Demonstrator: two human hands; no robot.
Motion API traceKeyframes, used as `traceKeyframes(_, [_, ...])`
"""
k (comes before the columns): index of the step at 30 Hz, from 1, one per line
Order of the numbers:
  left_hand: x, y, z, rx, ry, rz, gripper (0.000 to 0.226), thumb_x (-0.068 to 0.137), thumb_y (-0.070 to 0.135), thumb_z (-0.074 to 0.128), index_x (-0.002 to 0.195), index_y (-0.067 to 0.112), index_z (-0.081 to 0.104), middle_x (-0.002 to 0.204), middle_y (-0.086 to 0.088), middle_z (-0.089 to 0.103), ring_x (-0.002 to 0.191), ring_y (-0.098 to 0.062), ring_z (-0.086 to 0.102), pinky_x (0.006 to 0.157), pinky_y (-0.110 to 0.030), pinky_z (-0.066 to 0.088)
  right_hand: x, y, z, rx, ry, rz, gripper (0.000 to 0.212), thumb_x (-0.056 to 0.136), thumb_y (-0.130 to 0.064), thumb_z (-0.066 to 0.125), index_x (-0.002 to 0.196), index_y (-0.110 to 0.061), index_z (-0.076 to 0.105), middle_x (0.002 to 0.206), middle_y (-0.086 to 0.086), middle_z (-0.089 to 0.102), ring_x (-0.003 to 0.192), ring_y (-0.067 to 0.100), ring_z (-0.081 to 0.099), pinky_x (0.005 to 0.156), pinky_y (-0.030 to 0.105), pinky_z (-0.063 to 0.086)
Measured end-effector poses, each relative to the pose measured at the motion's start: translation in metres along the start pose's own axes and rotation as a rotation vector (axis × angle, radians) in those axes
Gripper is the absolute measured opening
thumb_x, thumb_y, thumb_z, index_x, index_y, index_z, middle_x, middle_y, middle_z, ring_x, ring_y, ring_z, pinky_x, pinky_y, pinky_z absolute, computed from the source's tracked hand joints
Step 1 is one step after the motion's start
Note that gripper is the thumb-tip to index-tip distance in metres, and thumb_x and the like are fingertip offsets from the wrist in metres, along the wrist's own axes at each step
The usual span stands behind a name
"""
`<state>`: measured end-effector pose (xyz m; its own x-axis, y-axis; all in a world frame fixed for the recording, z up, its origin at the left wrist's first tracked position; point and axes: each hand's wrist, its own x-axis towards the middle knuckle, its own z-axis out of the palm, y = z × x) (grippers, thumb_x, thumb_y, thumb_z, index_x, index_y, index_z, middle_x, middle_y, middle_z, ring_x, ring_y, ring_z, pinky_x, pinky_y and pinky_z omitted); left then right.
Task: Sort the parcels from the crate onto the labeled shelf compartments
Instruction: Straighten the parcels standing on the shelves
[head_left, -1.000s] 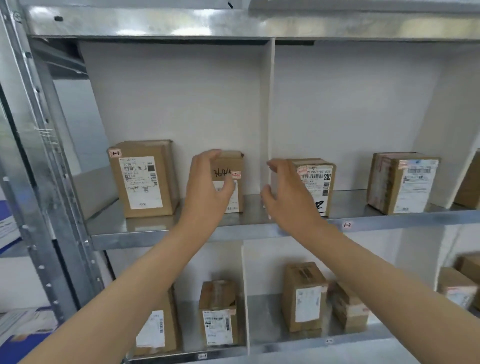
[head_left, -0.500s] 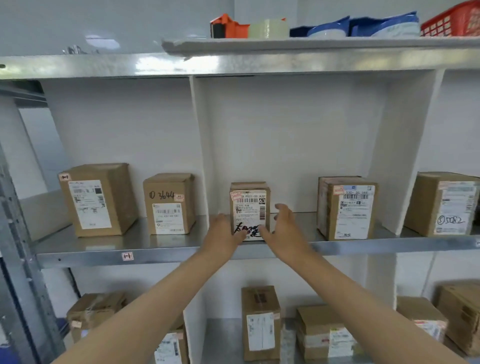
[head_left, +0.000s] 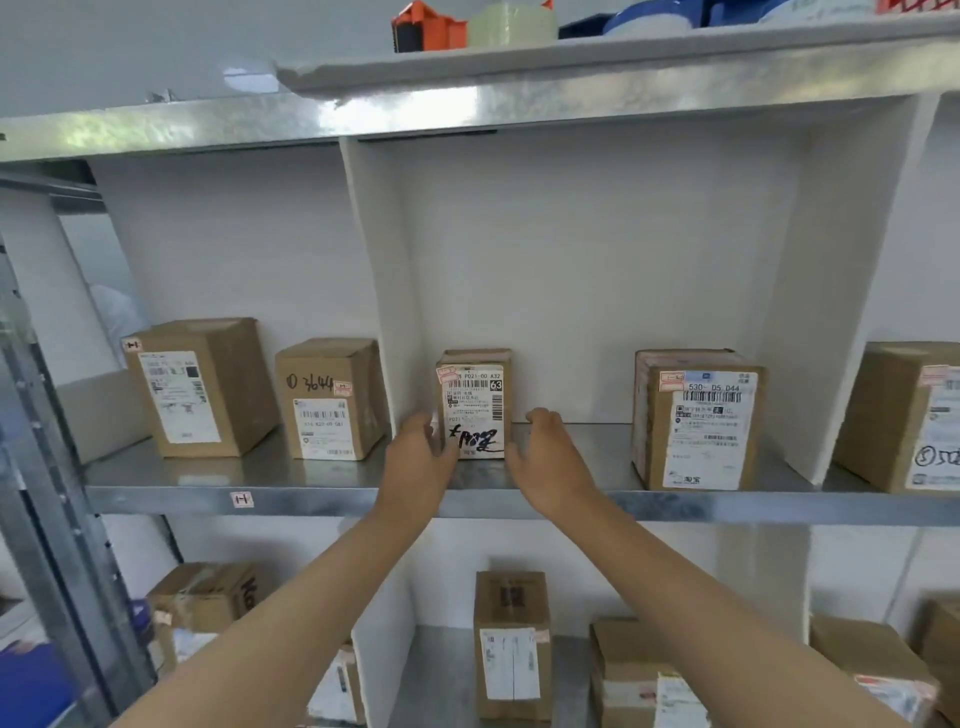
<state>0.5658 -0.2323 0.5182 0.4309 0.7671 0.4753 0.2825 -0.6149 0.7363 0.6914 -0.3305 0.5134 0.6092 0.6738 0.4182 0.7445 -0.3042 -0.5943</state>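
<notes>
A small cardboard parcel (head_left: 475, 402) with a white label and black handwriting stands upright on the metal shelf (head_left: 311, 492), at the left of the middle compartment. My left hand (head_left: 420, 460) lies against its lower left side, fingers relaxed, thumb at the front corner. Just right of the parcel is my right hand (head_left: 549, 457), fingers loosely curled, with a narrow gap to the box. Neither hand lifts it. The crate is out of view.
White dividers (head_left: 382, 312) (head_left: 810, 312) bound the compartment. A larger parcel (head_left: 696, 421) shares it. Parcels (head_left: 200, 387) (head_left: 332, 400) stand left, another (head_left: 909, 415) right. A tag (head_left: 241, 500) marks the shelf edge. More parcels (head_left: 511, 644) sit below; a tape dispenser (head_left: 426, 26) above.
My left hand left the "3644" parcel and moved right to the small parcel. Both hands now flank that parcel, and the view has shifted right.
</notes>
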Motion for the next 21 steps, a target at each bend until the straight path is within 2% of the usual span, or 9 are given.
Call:
traceKeyframes(2, [-0.009,0.003,-0.017,0.002,0.064,0.074,0.034,0.096,0.015,0.059,0.128,0.005,0.056,0.117,0.000,0.062,0.107,-0.014,0.058,0.087,-0.020,0.039,-0.010,0.002,-0.014,-0.003,-0.026,-0.039,0.040,0.100,-0.024,0.049,0.133,-0.004,0.041,0.131,0.013,0.045,0.121,0.027,0.049,0.098,0.041,0.046])
traceKeyframes(6, [-0.014,0.023,-0.043,0.025,0.082,0.263,0.034,0.097,0.014,0.056,0.131,0.009,0.056,0.128,-0.001,0.062,0.120,-0.016,0.056,0.100,-0.025,0.040,-0.029,-0.009,-0.052,0.009,0.004,-0.135,0.042,0.099,-0.021,0.049,0.138,-0.006,0.042,0.136,0.008,0.043,0.126,0.023,0.046,0.103,0.040,0.042])
traceKeyframes(10, [-0.025,0.057,-0.027,0.019,-0.041,0.408,0.030,0.097,0.014,0.056,0.127,0.013,0.059,0.121,0.006,0.063,0.111,-0.007,0.056,0.093,-0.015,0.036,-0.048,-0.013,-0.096,-0.051,0.146,-0.185,0.037,0.098,-0.023,0.052,0.133,-0.011,0.046,0.131,0.006,0.046,0.123,0.020,0.046,0.099,0.041,0.044])
traceKeyframes(14, [-0.041,0.081,0.009,-0.066,-0.086,0.464,0.023,0.095,0.011,0.060,0.117,0.009,0.065,0.113,0.000,0.067,0.103,-0.010,0.059,0.081,-0.005,0.034,-0.084,0.017,-0.127,-0.020,0.229,-0.072,0.024,0.097,-0.019,0.054,0.119,-0.012,0.054,0.117,0.003,0.056,0.110,0.018,0.053,0.092,0.042,0.048])
traceKeyframes(17, [-0.058,0.086,0.035,0.004,-0.187,0.564,0.021,0.095,0.016,0.061,0.115,0.010,0.063,0.112,-0.001,0.063,0.105,-0.015,0.059,0.085,-0.019,0.042,-0.108,0.047,-0.148,-0.052,0.223,0.042,0.021,0.097,-0.023,0.056,0.116,-0.012,0.054,0.109,0.002,0.056,0.102,0.018,0.055,0.087,0.035,0.048])
traceKeyframes(19, [-0.069,0.082,0.048,0.125,-0.257,0.620,0.021,0.095,0.023,0.060,0.113,0.012,0.061,0.113,-0.001,0.060,0.106,-0.019,0.057,0.086,-0.035,0.050,-0.113,0.067,-0.160,-0.082,0.217,0.108,0.024,0.097,-0.027,0.057,0.115,-0.013,0.053,0.111,0.003,0.057,0.101,0.018,0.057,0.088,0.038,0.050])
traceKeyframes(21, [-0.071,0.083,0.053,0.200,-0.272,0.597,0.024,0.096,0.028,0.059,0.114,0.011,0.059,0.115,-0.003,0.059,0.107,-0.022,0.057,0.085,-0.038,0.051,-0.109,0.081,-0.168,-0.087,0.191,0.165,0.028,0.095,-0.032,0.058,0.115,-0.012,0.053,0.115,0.005,0.059,0.104,0.021,0.059,0.090,0.043,0.052])
